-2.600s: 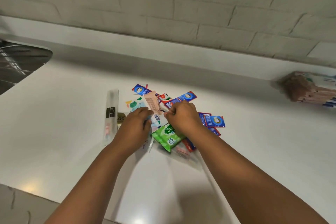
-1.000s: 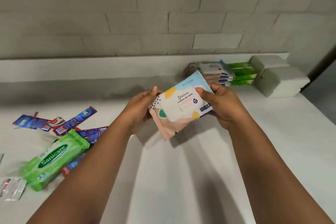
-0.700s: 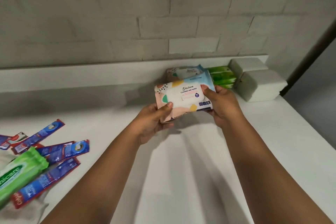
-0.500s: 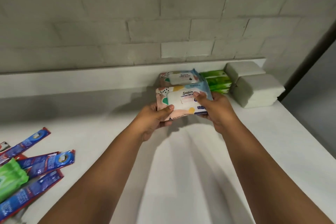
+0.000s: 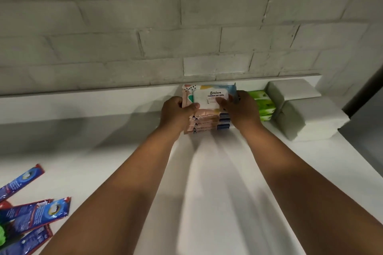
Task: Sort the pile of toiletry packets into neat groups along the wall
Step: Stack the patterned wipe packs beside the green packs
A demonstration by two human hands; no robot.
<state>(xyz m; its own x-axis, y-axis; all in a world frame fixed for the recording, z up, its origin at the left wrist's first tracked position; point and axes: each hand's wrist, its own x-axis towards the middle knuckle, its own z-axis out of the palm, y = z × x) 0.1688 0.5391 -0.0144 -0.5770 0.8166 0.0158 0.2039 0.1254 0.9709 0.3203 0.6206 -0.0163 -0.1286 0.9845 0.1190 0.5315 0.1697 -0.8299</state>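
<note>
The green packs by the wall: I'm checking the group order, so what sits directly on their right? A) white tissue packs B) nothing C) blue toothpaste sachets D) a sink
A: the green packs have the white tissue packs right beside them, with the wet-wipe stack on the other side.

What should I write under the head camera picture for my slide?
Left hand and right hand set a pastel wet-wipes pack on its matching stack by the wall.

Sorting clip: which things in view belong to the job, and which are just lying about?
Job:
- wet wipes pack, held by left hand and right hand
- pastel stack beneath it
- green packs
- white packs
- blue sachets

Lying about:
- nothing visible
</note>
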